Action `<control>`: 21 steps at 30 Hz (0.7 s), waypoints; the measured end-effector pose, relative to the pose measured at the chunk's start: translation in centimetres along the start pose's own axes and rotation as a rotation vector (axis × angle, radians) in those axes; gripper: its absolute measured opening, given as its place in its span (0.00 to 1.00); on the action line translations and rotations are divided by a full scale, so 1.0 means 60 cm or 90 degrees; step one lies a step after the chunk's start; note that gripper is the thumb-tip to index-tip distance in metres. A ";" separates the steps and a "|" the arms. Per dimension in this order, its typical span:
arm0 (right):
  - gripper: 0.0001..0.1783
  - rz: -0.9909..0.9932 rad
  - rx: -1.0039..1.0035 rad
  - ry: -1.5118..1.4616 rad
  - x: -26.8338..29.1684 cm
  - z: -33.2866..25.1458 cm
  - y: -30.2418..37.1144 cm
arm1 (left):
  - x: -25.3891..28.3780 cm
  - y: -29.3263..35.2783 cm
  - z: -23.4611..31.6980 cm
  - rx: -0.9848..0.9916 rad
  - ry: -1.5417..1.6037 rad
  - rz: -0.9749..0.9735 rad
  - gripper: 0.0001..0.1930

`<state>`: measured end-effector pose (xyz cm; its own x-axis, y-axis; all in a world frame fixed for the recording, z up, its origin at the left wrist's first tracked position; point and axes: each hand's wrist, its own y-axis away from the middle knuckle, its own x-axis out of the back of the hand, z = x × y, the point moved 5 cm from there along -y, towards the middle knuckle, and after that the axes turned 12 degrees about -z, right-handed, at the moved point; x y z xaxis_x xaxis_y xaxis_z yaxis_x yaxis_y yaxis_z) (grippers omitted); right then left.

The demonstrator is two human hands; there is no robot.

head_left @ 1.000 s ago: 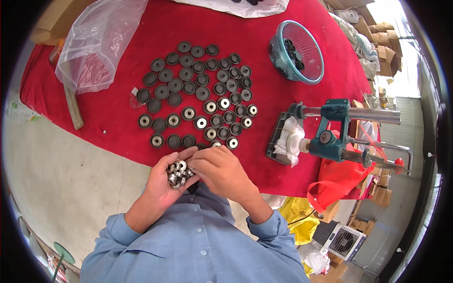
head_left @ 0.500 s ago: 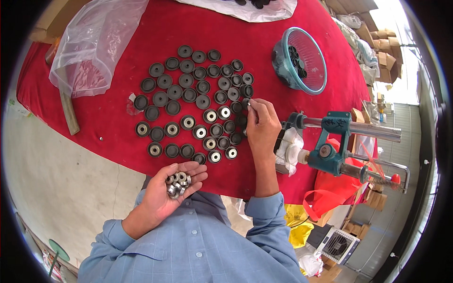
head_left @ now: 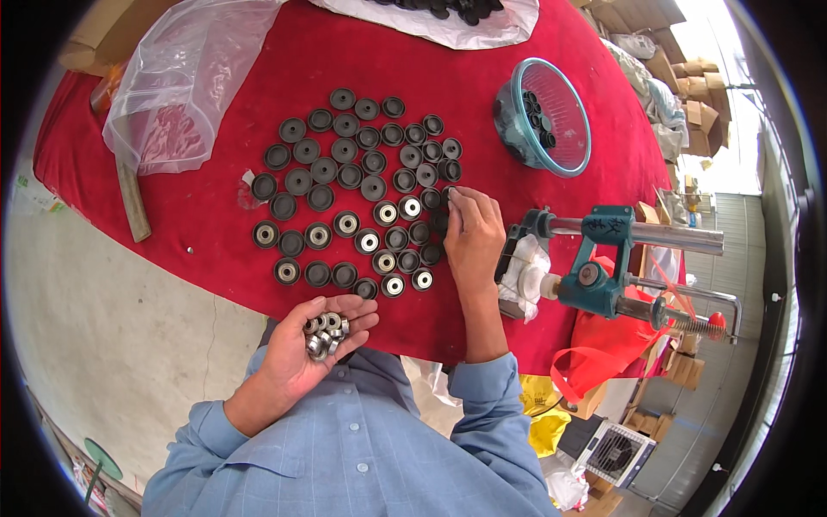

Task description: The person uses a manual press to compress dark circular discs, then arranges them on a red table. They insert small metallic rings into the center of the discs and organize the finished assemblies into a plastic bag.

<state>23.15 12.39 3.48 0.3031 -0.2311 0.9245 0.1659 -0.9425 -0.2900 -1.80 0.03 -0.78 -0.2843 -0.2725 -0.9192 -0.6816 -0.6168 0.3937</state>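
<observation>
My left hand (head_left: 297, 349), palm up with fingers loosely stretched, cradles a small pile of shiny metal ball bearings (head_left: 324, 334). Round black plastic caps (head_left: 323, 169) lie spread over the red cloth, open side up. Several caps nearer me have a bearing (head_left: 386, 212) seated in the middle; those farther away show a bare centre stub. At the right edge of the group, my right hand (head_left: 474, 237) has thumb and fingers pinched together over a black cap. What the fingertips hold is mostly hidden, and the hand covers some caps partly.
A teal-green hand press (head_left: 603, 258) stands right of my right hand. Beyond it, a clear blue-rimmed basin (head_left: 579, 159) holds small black parts. A clear plastic bag (head_left: 172, 95) lies far left, a white sheet (head_left: 508, 30) with black parts at the far edge. A red bag (head_left: 612, 323) hangs at the right.
My right hand stays at the right edge of the caps, its fingers turned slightly inward and drawn together. The left hand keeps its bearings in place. The view has shifted slightly.
</observation>
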 end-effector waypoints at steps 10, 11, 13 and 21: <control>0.25 -0.067 -0.018 0.091 0.003 -0.010 0.014 | 0.007 -0.001 -0.001 -0.002 0.004 -0.018 0.25; 0.25 -0.080 -0.037 0.057 0.010 -0.002 0.004 | 0.009 -0.001 -0.001 -0.005 0.008 -0.026 0.25; 0.26 -0.076 -0.035 0.034 0.021 -0.001 -0.017 | 0.009 -0.002 -0.001 -0.007 -0.006 -0.022 0.25; 0.27 -0.090 -0.003 0.095 0.020 0.023 -0.043 | 0.005 -0.003 -0.003 -0.019 0.008 0.016 0.24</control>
<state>24.36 14.84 4.98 0.1352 -0.1285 0.9824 0.1929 -0.9692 -0.1533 -1.62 -0.08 -1.15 -0.2921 -0.2977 -0.9089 -0.6541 -0.6311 0.4169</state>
